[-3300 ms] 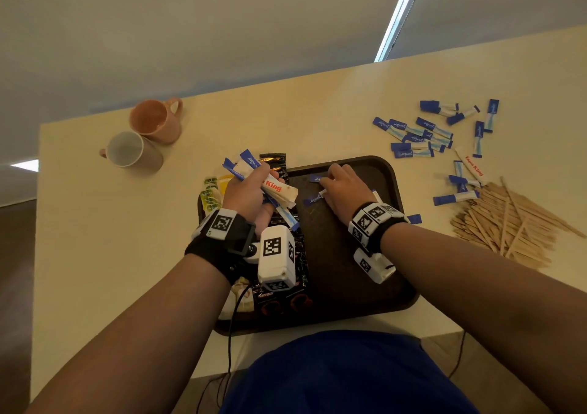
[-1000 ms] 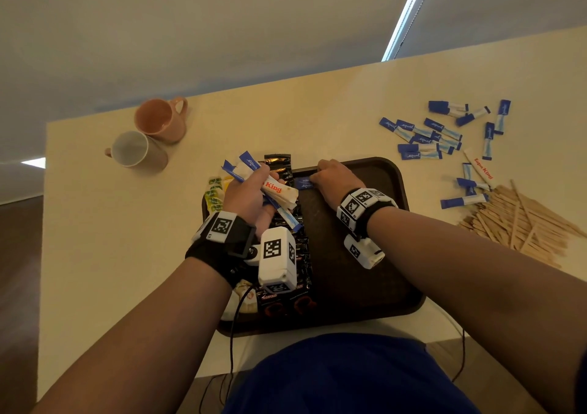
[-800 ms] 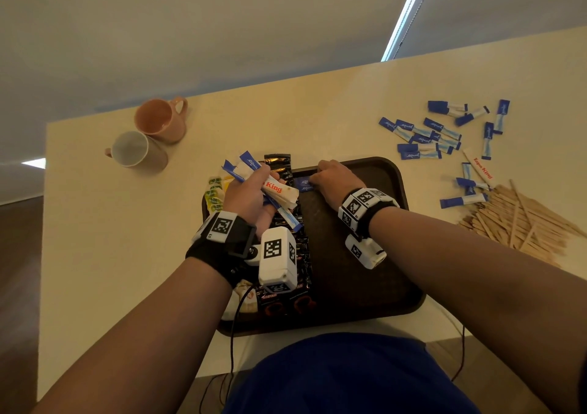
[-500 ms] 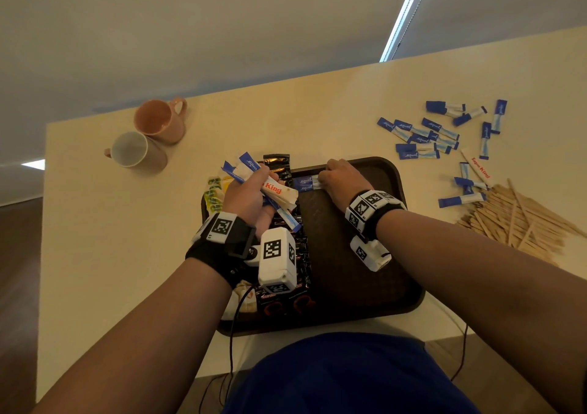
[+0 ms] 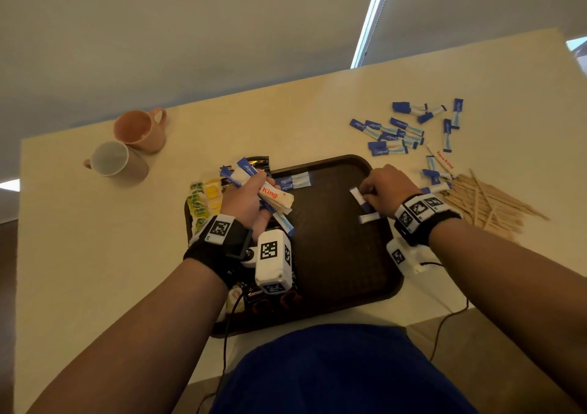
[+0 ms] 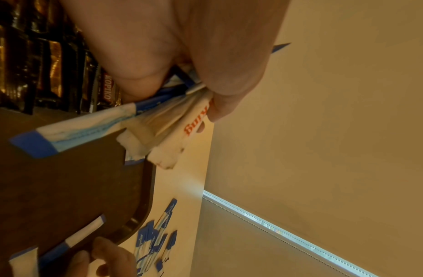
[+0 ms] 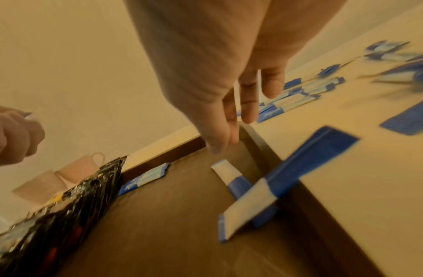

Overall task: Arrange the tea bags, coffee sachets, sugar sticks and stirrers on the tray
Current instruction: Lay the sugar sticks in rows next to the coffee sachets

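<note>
Those sugar sticks (image 5: 358, 197) looked light and floppy, best pinched mid-length; right hand (image 5: 389, 188) hovered with fingers loosely apart.

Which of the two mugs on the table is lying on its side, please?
The grey-white mug, nearer the person, lies on its side with its mouth facing the camera; the pink mug behind it stands upright.

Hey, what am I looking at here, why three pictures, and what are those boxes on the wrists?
No machine: a person wears three cameras. The head view looks down at the table; each white box is a wrist camera looking along its hand. The left hand grips a bunch of sugar sticks. The right hand, fingers straight and holding nothing, hangs over two sticks lying on the brown tray. More sticks, wooden stirrers and two mugs lie on the table.
</note>
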`<state>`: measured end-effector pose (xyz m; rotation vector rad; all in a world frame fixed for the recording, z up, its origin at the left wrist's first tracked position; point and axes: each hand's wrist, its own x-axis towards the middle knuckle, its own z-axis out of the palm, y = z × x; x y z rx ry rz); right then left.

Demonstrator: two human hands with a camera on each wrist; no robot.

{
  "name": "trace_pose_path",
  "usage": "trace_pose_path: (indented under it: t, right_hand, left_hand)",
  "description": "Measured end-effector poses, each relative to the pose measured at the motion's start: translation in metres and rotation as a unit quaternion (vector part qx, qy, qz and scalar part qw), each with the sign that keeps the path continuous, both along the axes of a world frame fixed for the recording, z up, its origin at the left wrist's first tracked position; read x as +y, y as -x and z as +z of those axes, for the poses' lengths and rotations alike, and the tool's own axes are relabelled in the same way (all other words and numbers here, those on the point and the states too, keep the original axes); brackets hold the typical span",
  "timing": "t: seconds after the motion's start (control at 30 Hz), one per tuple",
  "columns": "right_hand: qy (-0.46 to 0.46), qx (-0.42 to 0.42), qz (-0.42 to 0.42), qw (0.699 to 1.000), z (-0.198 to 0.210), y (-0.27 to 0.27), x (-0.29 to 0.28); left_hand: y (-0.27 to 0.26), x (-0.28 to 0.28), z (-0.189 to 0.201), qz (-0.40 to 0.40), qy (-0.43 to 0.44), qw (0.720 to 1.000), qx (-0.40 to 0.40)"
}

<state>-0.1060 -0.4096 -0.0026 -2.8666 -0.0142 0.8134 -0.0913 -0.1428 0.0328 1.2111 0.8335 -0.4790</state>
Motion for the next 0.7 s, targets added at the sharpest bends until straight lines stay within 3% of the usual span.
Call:
trace_pose_path:
  t: [0.13,0.33,0.5,0.6,0.7]
  right_hand:
    - [0.082,0.035,0.086,0.992,0.003,0.018,-0.001]
    - [0.107,0.038,0.103,0.988,-0.01,0.031,0.01]
    - [-0.095,0.046,0.003,0.994,-0.006,0.019,0.038]
    - [-0.23,0.011,-0.108,0.967,-0.007,0.012,0.058]
    - [-0.3,-0.025,-0.156,0.941,-0.015,0.008,0.067]
  left_hand:
    - [0.004,-0.004,0.001,-0.015,-0.014,1.0,-0.006]
    - [0.007,-0.008,0.008,-0.024,-0.011,1.0,-0.013]
    - [0.007,-0.004,0.012,-0.004,-0.008,1.0,-0.014]
    - [0.008,0.001,0.014,0.015,-0.002,1.0,-0.008]
    - [0.007,0.007,0.015,0.019,-0.01,1.0,-0.009]
